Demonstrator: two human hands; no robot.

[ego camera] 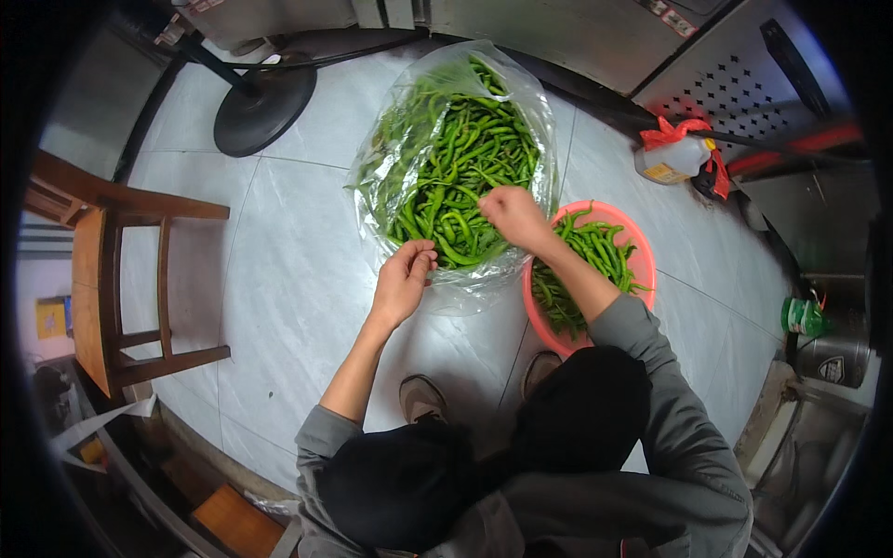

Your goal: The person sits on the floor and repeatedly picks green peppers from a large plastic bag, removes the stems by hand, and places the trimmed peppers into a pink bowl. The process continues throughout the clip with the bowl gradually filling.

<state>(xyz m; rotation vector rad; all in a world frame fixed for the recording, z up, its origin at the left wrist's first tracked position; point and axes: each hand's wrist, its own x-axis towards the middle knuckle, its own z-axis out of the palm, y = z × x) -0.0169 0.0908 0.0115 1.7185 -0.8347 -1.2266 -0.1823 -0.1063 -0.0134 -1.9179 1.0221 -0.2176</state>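
A clear plastic bag [377, 202] full of long green chili peppers [481, 146] lies on the floor before me, its mouth spread towards me. My right hand [516, 217] is over the peppers at the bag's right side, fingers curled downward. Whether a pepper is between those fingertips is hidden. At the near left rim of the bag is my left hand [406, 277], thumb and fingers drawn close together beside the peppers. I cannot tell if it pinches anything. Under my right forearm, a pink plastic basin [645, 244] holds more green chili peppers [600, 247].
To the left stands a wooden chair [165, 286]; a round black pedestal base [265, 111] is at the upper left. A plastic jug [673, 159] with a red bag sits by metal cabinets [544, 31]. My shoes [422, 397] are close to the bag and basin on the tiled floor [279, 279].
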